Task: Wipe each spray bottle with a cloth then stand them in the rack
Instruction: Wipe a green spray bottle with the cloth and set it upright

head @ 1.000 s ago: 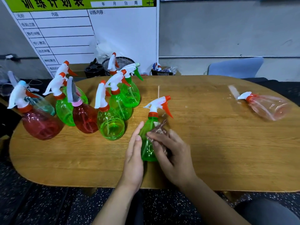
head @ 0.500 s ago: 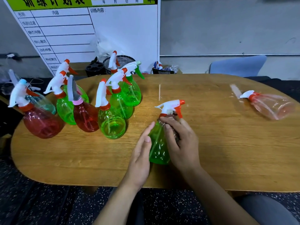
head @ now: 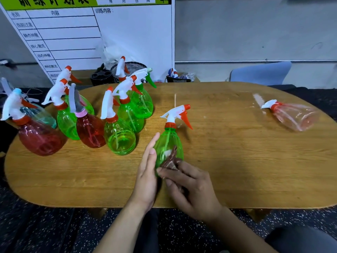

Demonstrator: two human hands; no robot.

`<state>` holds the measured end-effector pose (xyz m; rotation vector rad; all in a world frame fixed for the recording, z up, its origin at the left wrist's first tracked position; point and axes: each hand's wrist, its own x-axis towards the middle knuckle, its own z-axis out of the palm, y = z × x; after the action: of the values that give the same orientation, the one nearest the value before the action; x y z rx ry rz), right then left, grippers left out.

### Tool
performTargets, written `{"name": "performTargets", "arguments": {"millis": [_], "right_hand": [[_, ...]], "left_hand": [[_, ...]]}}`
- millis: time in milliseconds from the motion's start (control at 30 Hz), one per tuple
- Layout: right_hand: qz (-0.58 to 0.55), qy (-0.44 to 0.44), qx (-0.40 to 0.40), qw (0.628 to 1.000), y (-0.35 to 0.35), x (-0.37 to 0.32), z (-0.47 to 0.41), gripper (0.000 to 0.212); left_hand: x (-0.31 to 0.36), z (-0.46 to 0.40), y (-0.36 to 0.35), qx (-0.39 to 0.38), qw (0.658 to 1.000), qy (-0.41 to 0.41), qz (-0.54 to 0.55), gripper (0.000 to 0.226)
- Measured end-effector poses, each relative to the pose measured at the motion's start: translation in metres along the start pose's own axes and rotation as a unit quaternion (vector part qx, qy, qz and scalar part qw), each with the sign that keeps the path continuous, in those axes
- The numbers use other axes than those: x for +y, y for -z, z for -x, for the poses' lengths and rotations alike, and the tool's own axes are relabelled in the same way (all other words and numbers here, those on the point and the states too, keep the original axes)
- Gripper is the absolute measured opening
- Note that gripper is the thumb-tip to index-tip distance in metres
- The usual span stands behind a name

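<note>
On the whiteboard [head: 87,33] we read only 内容 and 训练内容. On the bench [head: 237,161] we are mid-wipe: our left hand [head: 147,179], fingers straight, steadies the upright green bottle [head: 169,143]; our right hand [head: 191,187] pinches a brown cloth [head: 171,161] against it. Next we judge it needs standing with the others; no rack shows.

bottle cluster [head: 102,121] left, lone bottle [head: 293,115] perhaps lying right

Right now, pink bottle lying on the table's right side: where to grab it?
Grip the pink bottle across its wide body from above. It lies on its side, trigger head pointing left and away, so the rounded flanks are open; the neck is narrower and low.
</note>
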<state>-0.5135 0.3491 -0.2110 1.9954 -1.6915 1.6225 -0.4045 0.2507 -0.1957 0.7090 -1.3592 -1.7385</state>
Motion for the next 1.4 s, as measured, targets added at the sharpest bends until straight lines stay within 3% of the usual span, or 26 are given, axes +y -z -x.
{"name": "performTargets", "arguments": {"millis": [100, 167, 300, 667, 867, 1033, 1200, 1400], "right_hand": [[-0.084, -0.132, 0.113, 0.981, 0.002, 0.001, -0.014, 0.027], [-0.158, -0.227, 0.195, 0.941, -0.004, 0.004, -0.022, 0.027], [-0.227, -0.312, 0.219, 0.896, -0.021, 0.005, -0.021, 0.023], [-0.184, -0.301, 0.206, 0.913, -0.015, 0.006, -0.015, 0.021], [-0.188, -0.288, 0.218, 0.913, -0.014, 0.011, -0.021, 0.021], [-0.163, -0.269, 0.196, 0.929, -0.010, 0.014, -0.021, 0.021], [-0.091, -0.210, 0.149, 0.962, -0.010, 0.012, -0.018, 0.028], [-0.069, -0.198, 0.155, 0.965, -0.004, 0.014, -0.028, 0.025]], "left_hand": [[0.000, -0.001, -0.001, 0.010, 1.000, 0.006, -0.002, 0.041], [0.001, -0.002, -0.001, 0.016, 1.000, 0.019, 0.016, 0.045], [0.002, -0.003, 0.000, 0.006, 0.998, 0.032, 0.050, 0.042], [-0.003, -0.001, 0.003, 0.018, 1.000, 0.014, 0.004, 0.052], [-0.002, 0.001, 0.007, -0.033, 0.999, 0.020, -0.023, 0.085], [-0.006, -0.003, 0.007, -0.053, 0.998, 0.034, -0.004, 0.054], [-0.005, -0.002, 0.006, -0.045, 0.999, 0.021, 0.002, 0.052], [-0.006, -0.003, 0.004, -0.046, 0.999, -0.003, -0.019, 0.058]]}}
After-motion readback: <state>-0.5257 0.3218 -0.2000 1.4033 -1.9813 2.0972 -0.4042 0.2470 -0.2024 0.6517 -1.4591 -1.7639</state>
